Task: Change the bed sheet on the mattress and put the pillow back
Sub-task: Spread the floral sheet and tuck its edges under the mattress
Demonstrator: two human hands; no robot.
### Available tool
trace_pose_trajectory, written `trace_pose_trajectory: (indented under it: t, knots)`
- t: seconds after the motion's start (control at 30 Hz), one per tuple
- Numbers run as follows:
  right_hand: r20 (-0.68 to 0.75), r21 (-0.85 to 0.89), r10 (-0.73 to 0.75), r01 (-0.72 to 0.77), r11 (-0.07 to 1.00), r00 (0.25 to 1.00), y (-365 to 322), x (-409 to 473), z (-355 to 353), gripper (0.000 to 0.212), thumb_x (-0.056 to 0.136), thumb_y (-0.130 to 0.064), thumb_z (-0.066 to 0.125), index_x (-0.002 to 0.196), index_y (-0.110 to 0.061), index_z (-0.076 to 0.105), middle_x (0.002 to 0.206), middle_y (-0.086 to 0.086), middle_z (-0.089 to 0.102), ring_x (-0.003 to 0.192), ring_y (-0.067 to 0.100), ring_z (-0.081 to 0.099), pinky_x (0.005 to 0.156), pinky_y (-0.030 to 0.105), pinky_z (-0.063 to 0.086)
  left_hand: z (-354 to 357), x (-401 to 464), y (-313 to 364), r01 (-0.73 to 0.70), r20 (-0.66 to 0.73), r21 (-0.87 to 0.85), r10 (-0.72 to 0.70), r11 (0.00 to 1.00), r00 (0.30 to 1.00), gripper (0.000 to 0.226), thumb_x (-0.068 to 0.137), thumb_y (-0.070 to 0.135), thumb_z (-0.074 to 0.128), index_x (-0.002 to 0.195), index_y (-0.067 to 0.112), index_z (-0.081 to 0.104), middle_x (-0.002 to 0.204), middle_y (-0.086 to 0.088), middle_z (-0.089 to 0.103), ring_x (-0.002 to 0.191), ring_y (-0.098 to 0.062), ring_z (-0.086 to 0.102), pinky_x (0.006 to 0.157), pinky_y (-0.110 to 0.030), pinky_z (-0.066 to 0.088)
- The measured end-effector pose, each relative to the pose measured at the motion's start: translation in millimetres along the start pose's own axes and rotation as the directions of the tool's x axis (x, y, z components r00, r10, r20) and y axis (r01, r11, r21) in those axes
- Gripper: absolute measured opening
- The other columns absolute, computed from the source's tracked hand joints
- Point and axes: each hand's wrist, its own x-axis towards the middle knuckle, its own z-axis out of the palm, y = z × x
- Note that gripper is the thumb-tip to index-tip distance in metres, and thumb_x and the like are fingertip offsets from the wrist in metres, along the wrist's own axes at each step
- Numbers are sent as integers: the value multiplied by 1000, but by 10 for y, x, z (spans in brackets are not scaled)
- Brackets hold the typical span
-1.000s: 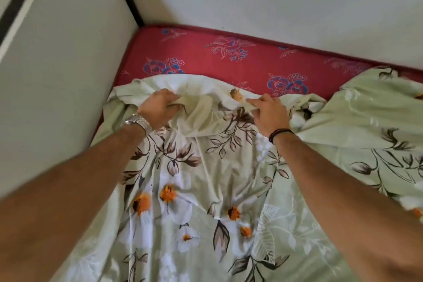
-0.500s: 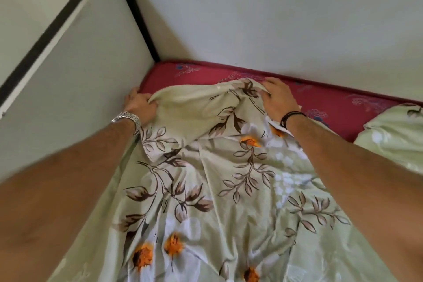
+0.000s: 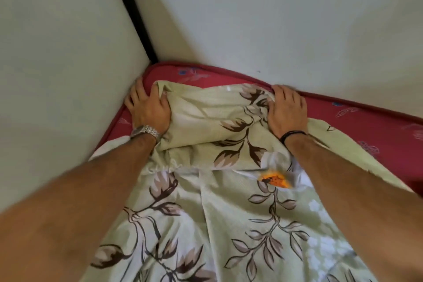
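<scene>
Both hands, left hand and right hand, grip the bed sheet edge near the mattress corner; cloth looks light, limp, best held at the hem.

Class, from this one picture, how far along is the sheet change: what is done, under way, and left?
Done: the green floral sheet lies spread over the near mattress. In hand: left hand and right hand hold its bunched edge at the corner. Left: the red mattress along the wall remains bare; no pillow is visible.
</scene>
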Motion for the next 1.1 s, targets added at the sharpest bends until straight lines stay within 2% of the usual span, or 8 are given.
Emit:
trace_pose_trajectory:
  t: [0.1,0.2,0.43,0.77,0.83,0.9,1.03,1.1]
  knots:
    - [-39,-20,33,-33,999,999,-27,82,-127,38,103,-37,42,132,-16,54,133,11,59,123,35,50,104,53,39,-71,70,48,-1,-69,-2,0,1000,998,42,98,36,40,127,10,56,145,-22,48,132,-41,45,107,-53,32]
    - [-64,-68,36,-40,997,997,-27,132,-131,40,104,-40,39,126,-13,58,127,14,60,119,39,49,100,53,40,-147,107,116,90,-76,-77,-96,993,992,42,94,32,39,120,3,54,125,-21,58,117,-40,53,98,-52,39]
    - [-60,-94,36,-42,995,998,47,-141,-72,41,104,-38,37,122,-8,59,128,16,60,121,42,47,97,53,37,-233,-97,65,234,-80,-102,-242,967,967,49,92,37,35,118,1,56,119,-26,59,116,-42,53,95,-50,39]
    - [-82,-116,46,-55,992,996,193,-506,-110,34,104,-38,35,119,-16,56,116,9,59,100,35,48,89,50,38,-366,-445,96,123,-14,128,-122,984,992,40,91,29,47,124,6,50,119,-22,55,110,-39,52,90,-52,40]
    - [-27,-137,115,-118,984,993,85,-389,-171,37,101,-36,34,115,-12,59,116,12,60,103,36,49,90,51,38,-388,-390,27,103,-1,150,-104,983,995,38,92,29,46,122,7,50,116,-20,57,105,-38,54,88,-51,42]
    - [35,-29,198,-197,980,980,-189,-131,-278,40,96,-35,36,113,-11,62,118,13,61,108,37,49,90,53,39,-398,-362,61,76,5,209,-79,975,997,31,91,26,45,115,7,50,111,-18,58,99,-36,54,84,-50,43]
    - [89,94,-51,43,995,995,-869,-56,-116,39,97,-42,37,122,-19,57,118,6,60,107,28,50,93,47,42,-335,-336,112,54,53,304,-74,951,996,27,92,24,42,111,6,49,107,-19,57,92,-35,53,80,-48,42]
    - [73,133,-52,42,990,996,-869,-91,8,41,100,-49,36,128,-23,52,120,1,58,109,23,49,97,47,42,-314,-310,121,53,48,323,-73,945,996,26,93,24,44,111,6,49,107,-18,57,92,-36,53,79,-48,42]
